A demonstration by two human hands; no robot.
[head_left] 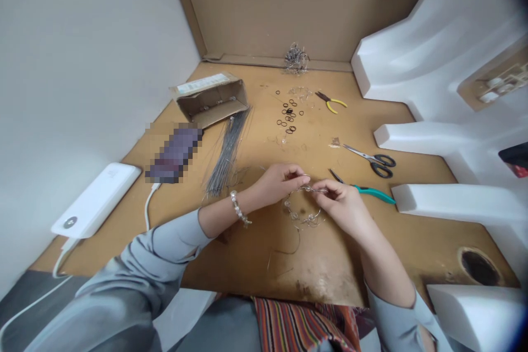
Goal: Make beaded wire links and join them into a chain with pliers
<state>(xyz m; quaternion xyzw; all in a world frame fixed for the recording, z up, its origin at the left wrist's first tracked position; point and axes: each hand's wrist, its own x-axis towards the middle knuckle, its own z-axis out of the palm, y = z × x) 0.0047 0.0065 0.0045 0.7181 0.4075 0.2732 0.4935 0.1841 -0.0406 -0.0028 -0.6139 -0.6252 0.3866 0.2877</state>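
Observation:
Between my two hands hangs a thin wire ring with clear beads, held just above the table near its front. My left hand pinches the ring's top left side between thumb and forefinger, and a beaded bracelet circles that wrist. Thumb and fingers of my right hand are closed on the wire at the ring's top right. Teal-handled pliers lie right behind my right hand, their pointed jaws showing past the knuckles. Loose wire bits lie beneath the ring.
A bundle of straight wires lies left, by an open cardboard box. Small dark rings, yellow-handled pliers and black-handled scissors lie ahead. A white power bank is cabled to a phone. White foam blocks edge the right.

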